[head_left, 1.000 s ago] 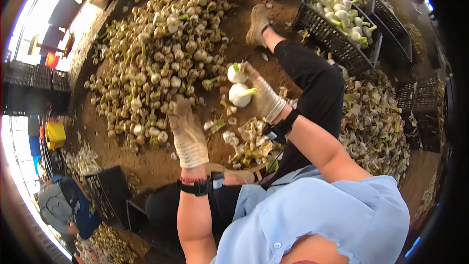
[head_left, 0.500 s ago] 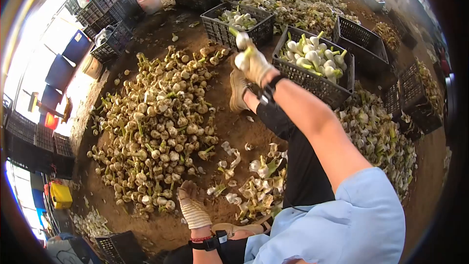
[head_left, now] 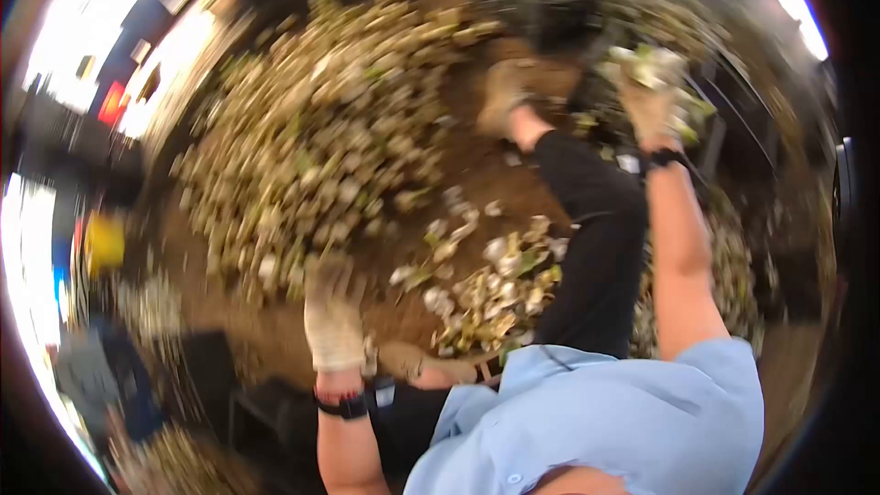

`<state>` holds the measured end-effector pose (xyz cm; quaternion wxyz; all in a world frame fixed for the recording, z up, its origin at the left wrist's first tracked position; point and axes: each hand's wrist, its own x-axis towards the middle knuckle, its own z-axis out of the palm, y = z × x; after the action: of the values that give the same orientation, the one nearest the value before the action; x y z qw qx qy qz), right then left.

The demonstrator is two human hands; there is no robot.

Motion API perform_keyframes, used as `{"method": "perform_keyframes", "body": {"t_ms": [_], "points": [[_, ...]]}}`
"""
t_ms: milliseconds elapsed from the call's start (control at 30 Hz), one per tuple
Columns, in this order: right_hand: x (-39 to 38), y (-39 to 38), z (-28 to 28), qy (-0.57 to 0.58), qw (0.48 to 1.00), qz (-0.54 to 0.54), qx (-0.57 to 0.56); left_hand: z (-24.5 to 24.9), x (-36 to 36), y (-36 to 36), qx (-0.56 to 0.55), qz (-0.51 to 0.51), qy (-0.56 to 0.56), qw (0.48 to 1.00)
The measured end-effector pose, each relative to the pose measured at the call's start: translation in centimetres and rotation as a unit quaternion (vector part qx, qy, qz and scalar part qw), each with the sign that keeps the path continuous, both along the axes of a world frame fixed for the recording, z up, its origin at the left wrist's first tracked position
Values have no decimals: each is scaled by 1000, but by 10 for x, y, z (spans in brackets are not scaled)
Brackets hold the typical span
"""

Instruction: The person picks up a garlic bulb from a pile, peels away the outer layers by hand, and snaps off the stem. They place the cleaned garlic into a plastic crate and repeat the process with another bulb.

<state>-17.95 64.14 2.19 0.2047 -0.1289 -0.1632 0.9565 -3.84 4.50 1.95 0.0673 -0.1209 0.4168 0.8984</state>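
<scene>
The whole view is smeared by motion. My right hand (head_left: 644,103), in a pale glove, is over the dark crate (head_left: 720,124) at the upper right, with white garlic bulbs (head_left: 653,66) at its fingertips; whether it grips any of them is too blurred to tell. My left hand (head_left: 334,316), also gloved, is at the lower edge of the large heap of brownish garlic (head_left: 321,147). Its fingers point up toward the heap and look spread, with nothing visible in them.
Peeled leaves and scraps (head_left: 500,284) lie on the brown ground between my legs. My shoe (head_left: 502,99) stands between heap and crate. More garlic scraps (head_left: 738,266) lie right of my leg. A yellow container (head_left: 104,243) is at the far left.
The view has swung, shifting the scene. My right hand has moved right, from beside the crate to over it. My left hand's fingers have spread and it remains beside the heap.
</scene>
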Motion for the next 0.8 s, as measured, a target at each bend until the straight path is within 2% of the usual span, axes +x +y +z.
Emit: {"method": "perform_keyframes", "body": {"t_ms": [33, 100, 133, 200, 233, 267, 300, 333, 367, 400, 433, 467, 500, 533, 567, 600, 633, 700, 767, 800], "points": [[-8, 5, -26, 28, 997, 42, 50, -5, 0, -15, -17, 5, 44, 999], [-32, -29, -65, -93, 991, 94, -3, 32, 8, -17, -18, 100, 66, 993], [-31, -63, -89, -13, 965, 262, 15, 46, 4, -20, -44, 140, 58, 988], [-43, -151, -168, 57, 934, 329, 130, 57, 10, -36, -66, 211, 43, 974], [-8, -254, -66, -98, 946, 309, 7, 59, 11, -42, -69, 246, 42, 966], [-5, -257, -104, -169, 824, 435, 320, 57, 14, -49, -69, 253, 44, 964], [-2, -299, -204, -289, 881, 372, -39, 51, 19, -56, -64, 280, 33, 957], [5, -322, -227, -342, 805, 485, -9, 43, 24, -62, -58, 307, 22, 950], [5, -338, -291, -169, 794, 578, -81, 34, 27, -67, -57, 313, 21, 948], [11, -400, -240, -304, 818, 463, 155, 23, 31, -72, -48, 313, -12, 949], [13, -439, -193, -260, 811, 450, 268, 16, 33, -75, -40, 312, -45, 948], [-6, -468, -184, -211, 740, 463, 441, 16, 32, -73, -37, 322, -93, 941], [-22, -493, -156, -165, 694, 476, 514, 8, 32, -75, -39, 304, -108, 946], [-35, -520, -139, -89, 648, 393, 646, 0, 29, -76, -39, 303, -128, 944], [-59, -541, -147, 23, 568, 259, 781, -3, 23, -79, -39, 302, -149, 941], [-68, -552, -156, 29, 553, 262, 791, -3, 19, -84, -31, 319, -146, 936], [-92, -578, -128, 34, 432, 193, 880, -6, 16, -86, -32, 323, -149, 934], [-122, -604, -127, 7, 258, 199, 945, -13, 14, -83, -37, 274, -159, 948], [-141, -615, -137, -28, 195, 212, 957, -18, 10, -84, -39, 267, -169, 948], [-149, -618, -142, -21, 198, 196, 960, -22, 8, -86, -48, 257, -171, 950]]}}
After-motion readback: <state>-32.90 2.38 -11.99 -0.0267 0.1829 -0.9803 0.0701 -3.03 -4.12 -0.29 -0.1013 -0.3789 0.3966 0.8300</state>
